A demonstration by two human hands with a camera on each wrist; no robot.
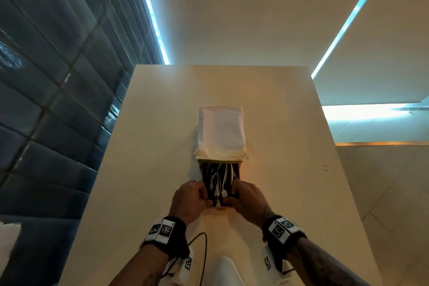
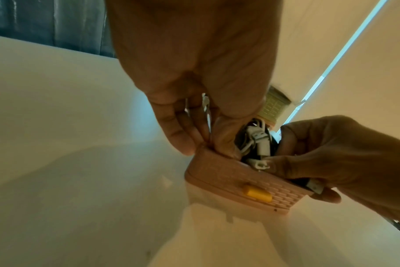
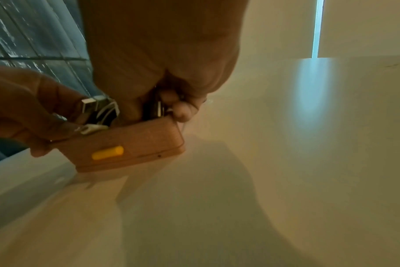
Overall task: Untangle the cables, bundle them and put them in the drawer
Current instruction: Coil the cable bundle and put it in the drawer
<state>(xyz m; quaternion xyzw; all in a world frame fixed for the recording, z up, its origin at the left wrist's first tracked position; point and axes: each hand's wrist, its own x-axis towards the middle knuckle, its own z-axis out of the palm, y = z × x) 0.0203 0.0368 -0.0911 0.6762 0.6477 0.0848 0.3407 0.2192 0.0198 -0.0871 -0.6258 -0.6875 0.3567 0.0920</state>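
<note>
One small pink plastic drawer [image 1: 220, 183] with a yellow handle [image 2: 258, 193] stands pulled out at the centre of the head view, stuffed with a tangle of white cables [image 1: 218, 184], too many to count. Two hands pinch its front corners: the left hand [image 1: 189, 201] and the right hand [image 1: 249, 199]. A white rectangular cabinet [image 1: 221, 132] sits above on the pale tabletop [image 1: 151, 146].

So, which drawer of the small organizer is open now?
The pink bottom drawer with the yellow handle; it is pulled out and holds white cables. The pale green one above stays in.
</note>
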